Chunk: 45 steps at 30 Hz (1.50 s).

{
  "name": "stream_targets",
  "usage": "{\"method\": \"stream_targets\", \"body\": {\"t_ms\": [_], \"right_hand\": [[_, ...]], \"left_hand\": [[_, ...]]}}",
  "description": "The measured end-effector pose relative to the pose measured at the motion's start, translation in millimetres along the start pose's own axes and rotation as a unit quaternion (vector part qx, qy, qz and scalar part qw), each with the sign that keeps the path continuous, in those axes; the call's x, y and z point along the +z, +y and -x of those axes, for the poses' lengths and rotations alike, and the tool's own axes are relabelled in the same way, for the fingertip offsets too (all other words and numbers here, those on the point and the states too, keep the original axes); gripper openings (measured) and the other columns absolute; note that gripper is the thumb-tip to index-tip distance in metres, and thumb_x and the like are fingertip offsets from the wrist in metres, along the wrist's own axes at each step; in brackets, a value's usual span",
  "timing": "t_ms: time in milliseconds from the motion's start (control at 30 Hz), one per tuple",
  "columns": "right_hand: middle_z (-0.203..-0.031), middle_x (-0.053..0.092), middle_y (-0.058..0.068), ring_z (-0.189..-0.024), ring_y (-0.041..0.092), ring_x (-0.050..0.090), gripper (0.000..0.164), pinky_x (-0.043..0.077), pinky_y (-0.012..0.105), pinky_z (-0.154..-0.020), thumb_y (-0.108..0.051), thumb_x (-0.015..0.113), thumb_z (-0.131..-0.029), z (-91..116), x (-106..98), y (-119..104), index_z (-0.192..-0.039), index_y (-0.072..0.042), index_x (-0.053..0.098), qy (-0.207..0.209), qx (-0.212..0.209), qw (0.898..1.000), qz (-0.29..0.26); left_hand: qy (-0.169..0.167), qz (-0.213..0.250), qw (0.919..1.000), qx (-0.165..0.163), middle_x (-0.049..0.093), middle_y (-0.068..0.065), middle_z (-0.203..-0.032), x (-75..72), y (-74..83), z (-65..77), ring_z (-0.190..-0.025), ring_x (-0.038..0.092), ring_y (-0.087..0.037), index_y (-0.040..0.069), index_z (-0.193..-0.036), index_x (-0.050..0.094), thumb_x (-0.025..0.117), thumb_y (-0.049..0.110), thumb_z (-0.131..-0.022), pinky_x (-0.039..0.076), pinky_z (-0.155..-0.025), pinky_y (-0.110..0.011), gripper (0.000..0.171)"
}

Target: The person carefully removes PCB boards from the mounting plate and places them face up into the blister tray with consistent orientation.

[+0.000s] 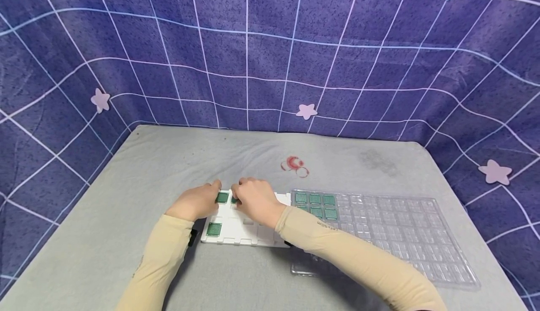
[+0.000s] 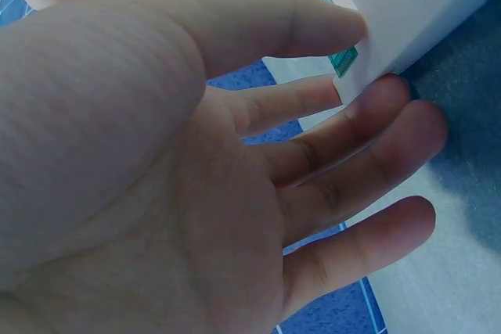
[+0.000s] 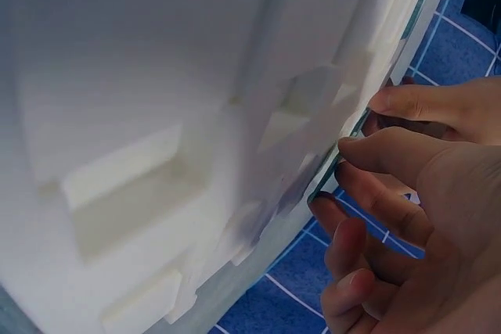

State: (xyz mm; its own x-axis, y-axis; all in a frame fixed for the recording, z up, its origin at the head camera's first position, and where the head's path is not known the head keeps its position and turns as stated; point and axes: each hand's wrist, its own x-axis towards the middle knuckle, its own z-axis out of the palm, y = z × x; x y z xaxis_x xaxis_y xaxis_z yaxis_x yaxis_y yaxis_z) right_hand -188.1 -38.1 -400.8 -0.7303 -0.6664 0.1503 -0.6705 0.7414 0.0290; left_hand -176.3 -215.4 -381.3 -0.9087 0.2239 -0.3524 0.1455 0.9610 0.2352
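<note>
A white tray (image 1: 231, 224) with shallow recesses lies on the cloth-covered table. My right hand (image 1: 258, 202) is over its far side, pinching a small green circuit board (image 3: 321, 177) between thumb and fingers at a recess. The left hand (image 1: 197, 202) rests at the tray's left end. Its thumb touches the tray beside another green board (image 1: 222, 197), and its loosely extended fingers (image 2: 364, 193) lie along the outer edge. One more green board (image 1: 214, 229) sits in the near left recess. The right hand and forearm hide part of the tray.
Right of the white tray lies a large clear plastic blister tray (image 1: 392, 212), with several green boards (image 1: 314, 199) in its far left pockets. The right sleeve (image 1: 346, 245) crosses over it. A red stain (image 1: 294, 163) marks the tablecloth; a blue gridded curtain (image 1: 270, 53) stands behind.
</note>
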Motion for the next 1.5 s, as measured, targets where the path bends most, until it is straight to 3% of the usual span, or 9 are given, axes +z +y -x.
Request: {"method": "stream_targets", "body": {"t_ms": [500,733,900,1000,1333,1500], "right_hand": [[-0.086,0.067,-0.006,-0.078,0.013,0.067,0.013,0.052,0.028,-0.056,-0.028,0.080,-0.087,4.8,-2.2,1.9,-0.091,-0.022,0.070,0.003,-0.005,1.000,-0.007],[-0.085,0.066,-0.006,-0.077,0.012,0.066,0.012,0.052,0.027,-0.057,-0.025,0.079,-0.087,9.6,-5.0,3.0,-0.091,-0.021,0.070,0.009,-0.011,1.000,-0.010],[-0.084,0.066,-0.006,-0.076,0.011,0.065,0.011,0.052,0.026,-0.057,-0.023,0.079,-0.085,16.0,-5.8,4.8,-0.091,-0.020,0.070,0.023,-0.020,0.999,-0.010],[-0.083,0.066,-0.006,-0.075,0.011,0.065,0.011,0.052,0.026,-0.057,-0.021,0.080,-0.084,20.7,-7.5,6.0,-0.090,-0.020,0.070,0.032,-0.027,0.999,-0.012],[-0.082,0.065,-0.007,-0.074,0.010,0.065,0.013,0.050,0.025,-0.056,-0.020,0.082,-0.082,41.0,-16.2,10.9,-0.088,-0.021,0.070,0.035,-0.025,0.999,-0.016],[-0.081,0.064,-0.008,-0.074,0.009,0.064,0.014,0.049,0.024,-0.055,-0.018,0.082,-0.080,57.5,-18.4,15.6,-0.088,-0.022,0.071,0.046,-0.020,0.998,-0.022]], "left_hand": [[0.001,-0.008,1.0000,0.006,0.055,-0.032,-0.140,0.6,0.1,-0.5,-0.108,0.064,-0.034,-0.008,-0.149,0.037,0.056,0.008,-0.094,0.053,-0.092,-0.054,0.060],[0.002,-0.005,1.0000,0.006,0.058,-0.031,-0.135,-0.4,0.9,-1.0,-0.098,0.063,-0.032,-0.006,-0.145,0.041,0.056,0.008,-0.094,0.053,-0.086,-0.052,0.055],[-0.003,0.000,1.0000,-0.001,0.052,-0.033,-0.144,0.4,1.8,-0.4,-0.118,0.062,-0.041,-0.006,-0.151,0.035,0.055,0.009,-0.095,0.051,-0.098,-0.057,0.061],[-0.002,0.000,1.0000,-0.002,0.051,-0.034,-0.144,1.1,1.7,0.2,-0.121,0.061,-0.043,-0.007,-0.150,0.035,0.055,0.008,-0.095,0.050,-0.100,-0.058,0.061],[0.004,-0.002,1.0000,0.002,0.062,-0.028,-0.129,0.3,0.8,-0.5,-0.098,0.063,-0.032,-0.004,-0.141,0.044,0.057,0.007,-0.092,0.053,-0.088,-0.054,0.052],[0.004,-0.001,1.0000,0.008,0.062,-0.029,-0.128,1.1,-0.2,-0.8,-0.097,0.063,-0.031,-0.005,-0.141,0.043,0.056,0.006,-0.090,0.053,-0.086,-0.052,0.054]]}}
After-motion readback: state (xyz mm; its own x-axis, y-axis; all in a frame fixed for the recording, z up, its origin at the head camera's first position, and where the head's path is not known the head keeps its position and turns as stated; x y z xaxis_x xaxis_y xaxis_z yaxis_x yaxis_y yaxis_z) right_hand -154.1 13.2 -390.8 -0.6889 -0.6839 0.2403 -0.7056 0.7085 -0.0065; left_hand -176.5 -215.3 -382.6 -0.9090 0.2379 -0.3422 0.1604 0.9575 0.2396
